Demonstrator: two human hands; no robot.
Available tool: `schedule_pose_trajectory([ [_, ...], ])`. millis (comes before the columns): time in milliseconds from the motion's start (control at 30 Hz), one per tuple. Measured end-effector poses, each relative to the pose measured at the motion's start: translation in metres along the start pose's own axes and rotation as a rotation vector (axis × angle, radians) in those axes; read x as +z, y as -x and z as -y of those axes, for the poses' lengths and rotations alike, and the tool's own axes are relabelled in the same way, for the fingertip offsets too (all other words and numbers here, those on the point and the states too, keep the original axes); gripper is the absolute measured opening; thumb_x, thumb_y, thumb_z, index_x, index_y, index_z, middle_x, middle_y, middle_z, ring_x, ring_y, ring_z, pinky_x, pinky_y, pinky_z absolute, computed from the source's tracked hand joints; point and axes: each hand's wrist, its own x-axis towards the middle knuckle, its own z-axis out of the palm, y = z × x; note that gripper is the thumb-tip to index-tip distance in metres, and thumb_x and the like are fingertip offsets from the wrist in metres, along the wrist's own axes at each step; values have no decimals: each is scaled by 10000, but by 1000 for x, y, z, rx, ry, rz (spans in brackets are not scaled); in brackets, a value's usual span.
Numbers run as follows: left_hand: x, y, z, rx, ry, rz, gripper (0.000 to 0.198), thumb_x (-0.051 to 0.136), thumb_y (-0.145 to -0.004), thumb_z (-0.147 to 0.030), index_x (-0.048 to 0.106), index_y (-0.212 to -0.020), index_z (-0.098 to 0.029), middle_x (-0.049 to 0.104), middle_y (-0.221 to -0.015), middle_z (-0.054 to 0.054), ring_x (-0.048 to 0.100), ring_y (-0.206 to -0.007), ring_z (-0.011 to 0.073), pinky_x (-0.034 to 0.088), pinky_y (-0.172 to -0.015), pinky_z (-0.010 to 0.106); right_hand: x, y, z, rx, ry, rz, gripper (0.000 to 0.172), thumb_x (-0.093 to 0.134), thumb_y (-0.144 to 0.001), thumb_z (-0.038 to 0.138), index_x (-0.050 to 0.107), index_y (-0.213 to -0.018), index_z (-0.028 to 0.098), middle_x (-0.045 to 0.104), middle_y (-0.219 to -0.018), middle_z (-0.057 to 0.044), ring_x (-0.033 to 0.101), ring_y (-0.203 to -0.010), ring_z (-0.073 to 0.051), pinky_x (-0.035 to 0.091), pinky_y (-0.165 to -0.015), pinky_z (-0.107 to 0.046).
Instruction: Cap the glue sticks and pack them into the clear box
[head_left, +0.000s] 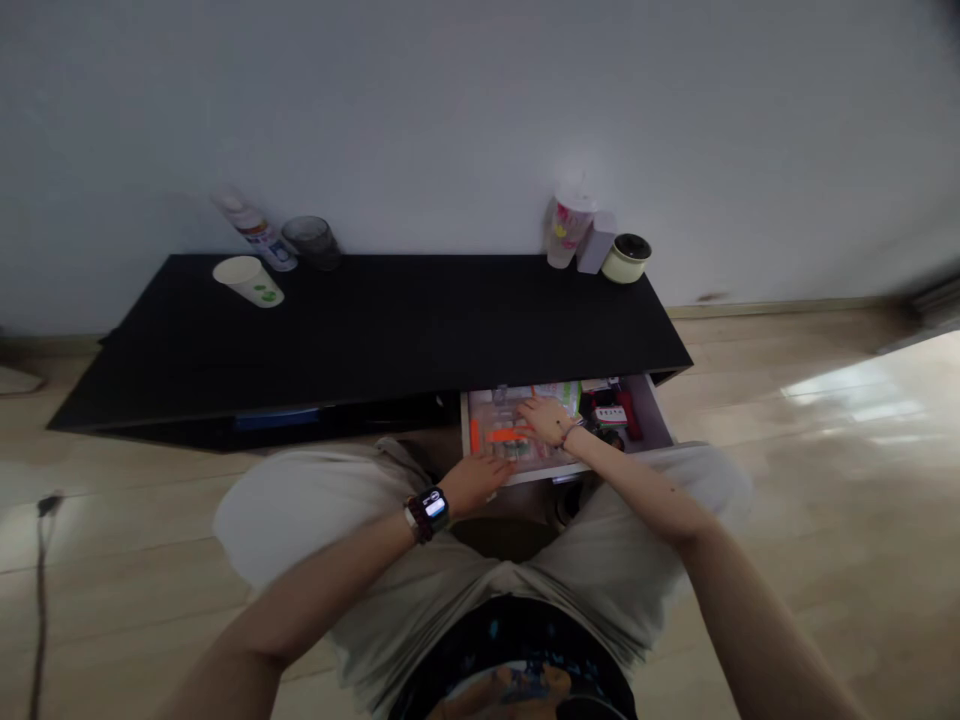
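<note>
Currently a shallow white-walled drawer [658,420] stands pulled out from under the black table [375,330], and it is full, with nothing lying outside it. The right hand [546,420], a thin bracelet at its wrist, rests on clear plastic-wrapped items [495,410] near a bright orange strip [510,435]; its grip is open, fingers spread, clamped on nothing. The left hand [476,483], wearing a black smartwatch [433,508], reaches the drawer's near edge, but whether its grip has closed on anything cannot be told. Deeper right in the drawer lie a red object [630,415] and a small white box [611,415]. Along the wall on the table stand a patterned cup [570,228], a lilac box [596,242] and a cream jar with a black lid [626,258], while a white paper cup [247,282] lies on its side.
</note>
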Motion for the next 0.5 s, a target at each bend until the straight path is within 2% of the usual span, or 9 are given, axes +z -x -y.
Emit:
schedule_pose_trajectory([
  [133,-7,-1,11,-66,-40,-109,748,656,-864,-363,361,-1510,-127,445,-1530,198,384,-1434,303,321,-1156,465,4,17,-2,-126,-28,-86,732,571,-900,595,467,-1461,135,551,-1391,-203,484,-1293,-325,366,-1052,-461],
  [267,-15,-1,19,-132,-90,-189,851,658,-837,-497,357,-1507,-66,338,-1584,241,214,-1513,345,189,-1210,534,21,37,-6,-181,68,-65,1031,692,-776,608,249,-1589,154,293,-1607,-223,224,-1491,-390,175,-1164,-598],
  [367,-20,-2,24,-171,-126,-245,914,648,-836,-512,285,-1543,-60,251,-1618,254,134,-1536,356,126,-1215,576,33,39,-13,-128,157,-62,1127,771,-703,542,213,-1600,150,180,-1642,-230,145,-1520,-400,114,-1186,-609],
  [500,-25,-7,35,-240,-154,-288,966,660,-829,-498,223,-1564,-49,215,-1626,265,107,-1540,363,76,-1211,611,34,27,-22,-63,197,-121,1175,811,-670,490,185,-1606,157,143,-1647,-236,124,-1527,-396,117,-1195,-604],
])
